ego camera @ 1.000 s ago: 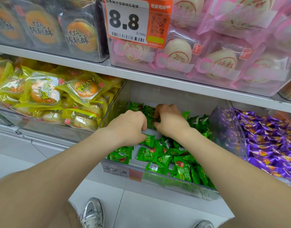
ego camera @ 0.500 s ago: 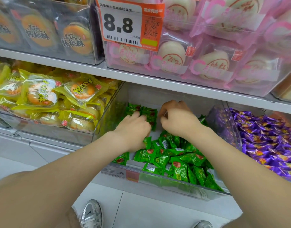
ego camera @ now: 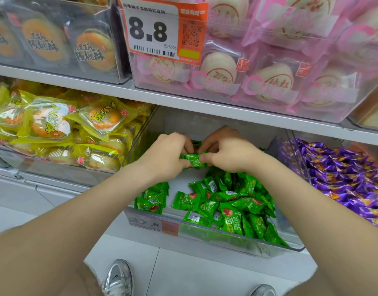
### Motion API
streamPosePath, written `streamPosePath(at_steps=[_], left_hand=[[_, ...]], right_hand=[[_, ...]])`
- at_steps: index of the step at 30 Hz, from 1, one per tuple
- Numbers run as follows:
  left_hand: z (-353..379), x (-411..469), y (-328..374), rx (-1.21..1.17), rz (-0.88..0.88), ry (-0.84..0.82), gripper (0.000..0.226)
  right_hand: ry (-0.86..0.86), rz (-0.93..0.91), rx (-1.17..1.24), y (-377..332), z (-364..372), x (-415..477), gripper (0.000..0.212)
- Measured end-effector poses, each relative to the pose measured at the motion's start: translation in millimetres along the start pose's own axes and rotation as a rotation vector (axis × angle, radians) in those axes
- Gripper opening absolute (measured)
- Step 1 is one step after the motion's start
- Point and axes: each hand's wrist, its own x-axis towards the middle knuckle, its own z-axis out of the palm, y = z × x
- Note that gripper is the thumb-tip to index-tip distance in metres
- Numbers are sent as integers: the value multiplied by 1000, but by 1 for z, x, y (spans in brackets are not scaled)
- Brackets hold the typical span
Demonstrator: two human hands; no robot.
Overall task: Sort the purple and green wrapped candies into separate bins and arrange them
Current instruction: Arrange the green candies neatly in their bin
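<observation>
A: We've got both hands on one green candy (ego camera: 193, 160), held over the back of the clear middle bin (ego camera: 205, 233). The left hand (ego camera: 164, 154) pinches one end and the right hand (ego camera: 228, 152) the other, fingers curled.
B: We square it flat, use a light pinch so the wrapper doesn't crumple, then seat it tight at the back. Our hands hide what's there.
A: Next we feed from the loose green heap (ego camera: 232, 201) at right, one at a time.
B: A small green stack (ego camera: 151, 197) sits front left, apart from the heap.
A: Purple candies (ego camera: 343, 182) fill the next bin (ego camera: 294, 159) to the right. We see none among the green.
B: Yellow-wrapped pastries (ego camera: 55, 124) are in the left bin, not ours.
</observation>
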Motion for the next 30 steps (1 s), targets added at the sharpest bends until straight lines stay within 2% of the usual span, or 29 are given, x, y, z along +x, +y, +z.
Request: streamPosePath(at_steps=[4, 7, 10, 14, 18, 25, 30], left_hand=[[-2, -2, -11, 15, -51, 84, 25], [-4, -6, -12, -10, -79, 115, 29], [-6, -13, -9, 33, -124, 29, 49], [-7, -20, -5, 73, -147, -126, 62], [-9, -22, -7, 99, -156, -164, 55], [-4, -24, -6, 151, -79, -187, 27], [1, -22, -5, 169, -32, -232, 25]], right_hand=[[-92, -31, 43, 0, 5, 0, 13], [-36, -50, -75, 2, 10, 5, 10], [44, -3, -232, 10, 20, 14, 8], [-3, 26, -332, 19, 40, 22, 21], [26, 17, -353, 15, 50, 25, 20], [81, -11, -380, 4, 54, 22, 21], [140, 3, -451, -4, 44, 14, 30]])
